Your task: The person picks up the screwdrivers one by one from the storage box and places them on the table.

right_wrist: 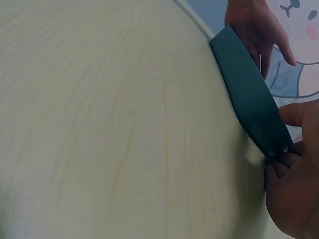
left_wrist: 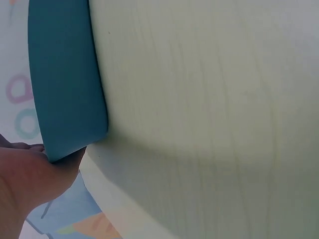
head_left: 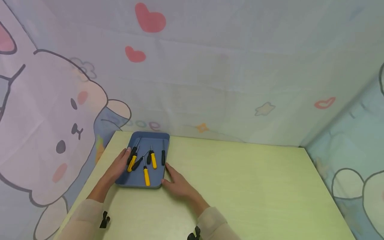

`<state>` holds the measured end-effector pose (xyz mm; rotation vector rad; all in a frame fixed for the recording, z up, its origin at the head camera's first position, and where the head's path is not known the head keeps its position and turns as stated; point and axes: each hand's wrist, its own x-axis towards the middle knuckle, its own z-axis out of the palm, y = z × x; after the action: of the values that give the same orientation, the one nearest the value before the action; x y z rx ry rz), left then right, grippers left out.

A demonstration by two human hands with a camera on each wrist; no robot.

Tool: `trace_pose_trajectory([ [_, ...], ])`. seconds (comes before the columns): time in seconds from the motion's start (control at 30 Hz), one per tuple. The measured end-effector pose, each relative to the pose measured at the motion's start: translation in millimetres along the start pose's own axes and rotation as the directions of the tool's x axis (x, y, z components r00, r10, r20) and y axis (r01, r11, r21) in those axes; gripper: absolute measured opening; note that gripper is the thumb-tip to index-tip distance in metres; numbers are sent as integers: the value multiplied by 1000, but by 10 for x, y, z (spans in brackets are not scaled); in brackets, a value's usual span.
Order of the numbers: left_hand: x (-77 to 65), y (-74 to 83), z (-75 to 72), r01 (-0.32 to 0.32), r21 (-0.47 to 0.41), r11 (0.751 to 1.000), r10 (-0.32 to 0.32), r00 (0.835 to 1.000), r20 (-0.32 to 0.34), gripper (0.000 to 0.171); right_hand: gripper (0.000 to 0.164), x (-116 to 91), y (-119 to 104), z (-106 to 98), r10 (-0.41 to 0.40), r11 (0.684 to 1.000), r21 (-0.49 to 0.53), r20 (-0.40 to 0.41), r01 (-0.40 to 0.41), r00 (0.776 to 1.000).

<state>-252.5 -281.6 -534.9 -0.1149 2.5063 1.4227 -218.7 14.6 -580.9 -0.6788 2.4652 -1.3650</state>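
Observation:
A blue-grey rectangular tray [head_left: 126,180] sits at the back left of the table, with several screwdrivers in it. Some have yellow handles, such as the screwdriver [head_left: 146,177] by the near end; others are black, like the screwdriver [head_left: 163,157] along the right wall. My left hand [head_left: 118,166] grips the tray's left side, its fingertips over the rim; the left wrist view shows that hand [left_wrist: 37,181] at the tray's corner. My right hand [head_left: 180,185] holds the right near corner. In the right wrist view, that hand's [right_wrist: 296,184] fingers curl at the bottom edge, thumb against the upper rim.
The pale wood-grain table [head_left: 255,186] stretches to the right of the tray. Behind it hangs a printed cloth [head_left: 210,66] with hearts and stars, and a cartoon bunny [head_left: 66,123] covers the left side. Dark clips [head_left: 104,220] hang at the sleeves.

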Motion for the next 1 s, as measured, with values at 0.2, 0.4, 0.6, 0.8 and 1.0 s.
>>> trace_pose_trajectory([
  [0.2, -17, -35, -15, 18, -92, 996, -14, 999, 35, 100, 73, -14, 3, 42, 21, 999, 38, -2, -21, 1000],
  [0.4, -5, 28, -12, 83, -170, 982, -78, 996, 35, 102, 74, -11, 27, 10, 34, 995, 94, -23, -32, 999],
  [0.6, -60, 66, 40, 127, -316, 940, -113, 992, 62, 102, 71, -34, 36, -31, 18, 985, 173, -47, -9, 999],
  [0.8, -198, 147, 149, 140, -372, 918, -123, 990, 68, 100, 65, -113, 78, -83, -7, 975, 221, -78, 24, 997],
  [1.0, -313, 225, 340, 124, -448, 886, -105, 992, 66, 103, 63, -252, 69, -298, -24, 964, 262, -99, 49, 995],
])
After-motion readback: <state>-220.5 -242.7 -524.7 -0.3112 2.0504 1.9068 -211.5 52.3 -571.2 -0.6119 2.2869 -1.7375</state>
